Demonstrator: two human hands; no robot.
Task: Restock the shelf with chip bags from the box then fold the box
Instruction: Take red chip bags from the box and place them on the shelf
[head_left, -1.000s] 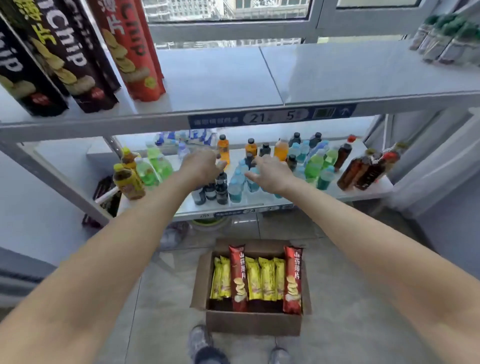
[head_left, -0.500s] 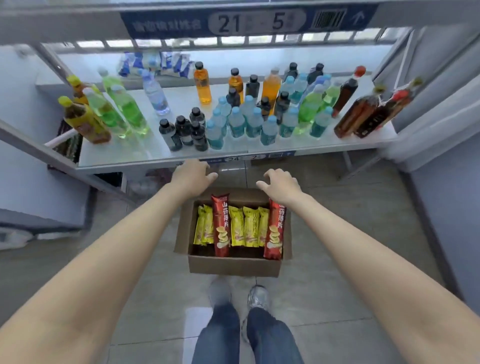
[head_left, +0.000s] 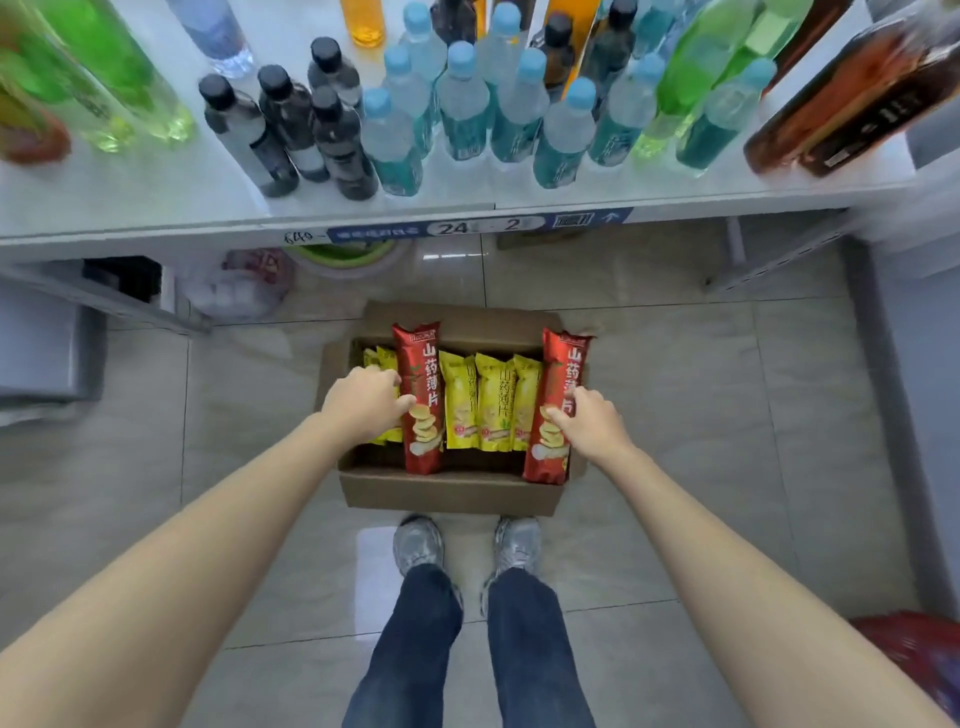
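The open cardboard box (head_left: 452, 491) stands on the floor tiles (head_left: 727, 415), just in front of the shelf (head_left: 156, 208) of bottles (head_left: 462, 104). Inside it, red and yellow chip bags stand upright. The left hand (head_left: 363, 402) pinches the left red bag (head_left: 421, 400). The right hand (head_left: 592, 423) curls its fingers on the right red bag (head_left: 558, 379). The person's shoes (head_left: 418, 540) stand just behind the box.

Box on the floor, below the shelf.
Chip bags (head_left: 491, 408) stood in the box (head_left: 452, 491); bottles (head_left: 462, 104) crowded the shelf (head_left: 156, 218) behind it.

Both arms outstretched, left grip (head_left: 366, 400) curled, right grip (head_left: 589, 423) curled
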